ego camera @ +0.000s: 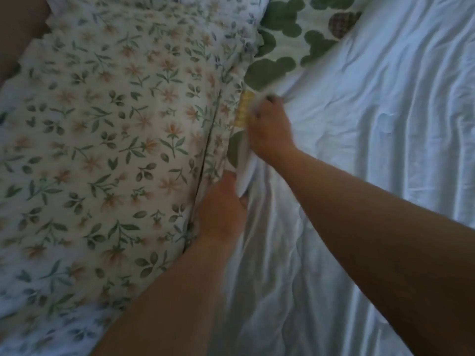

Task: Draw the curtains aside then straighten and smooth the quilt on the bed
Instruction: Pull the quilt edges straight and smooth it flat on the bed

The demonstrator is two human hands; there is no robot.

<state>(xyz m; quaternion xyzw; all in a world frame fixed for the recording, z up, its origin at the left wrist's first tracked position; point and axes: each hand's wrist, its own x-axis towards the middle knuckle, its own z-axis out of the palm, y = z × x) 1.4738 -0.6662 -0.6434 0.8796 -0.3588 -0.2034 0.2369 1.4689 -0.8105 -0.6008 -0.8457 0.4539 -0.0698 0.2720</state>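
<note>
Gripping crumpled white quilt (359, 150) edge: left hand (221, 210), right hand (270, 132).

Dim, soft bluish light, brightest on the white quilt (385, 111) toward 2 o'clock, darker toward 7 o'clock, right hand (270, 132) motion-blurred near centre, whole frame softly focused

From 7 to 12 o'clock, filling the left half: a plump floral pillow (102, 150), white ground sprigged with orange blossoms and grey-green leaves, with a dark seam down its right side. At 12 to 1 o'clock, just beside the pillow: pale patterned cloth (305, 14) printed with green round-eared shapes, plus one plaid shape (341, 24) in dark brown. Near centre, against the pillow's edge: a yellow checked patch (244, 109), blurred. At 10 to 11 o'clock, in the corner: a dull brown surface (18, 29), too dim to identify.
</note>
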